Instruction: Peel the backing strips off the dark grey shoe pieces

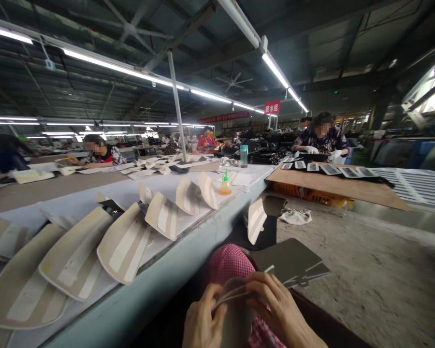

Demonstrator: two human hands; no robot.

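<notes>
Low in front of me, my left hand (202, 316) and my right hand (275, 307) pinch a thin, flexible grey piece (235, 321) along its pale edge. The piece hangs over a pink checked cloth (226, 263) at my lap, and fingers cover part of its edge. Just beyond my right hand lies a stack of flat grey sheets (290, 258) with notched edges. Behind the stack, a curved cream panel (256, 221) stands tilted on black material. To the left, several curved cream panels (125, 241) with pale strips overlap in a row along the table.
A squeeze bottle (225, 185) with a green nozzle and amber liquid stands on the white table (199, 237). Farther back is a blue-capped bottle (244, 157). A white cloth (296, 216) lies on the right-hand surface. Opposite, a co-worker (322, 137) in white gloves handles dark material.
</notes>
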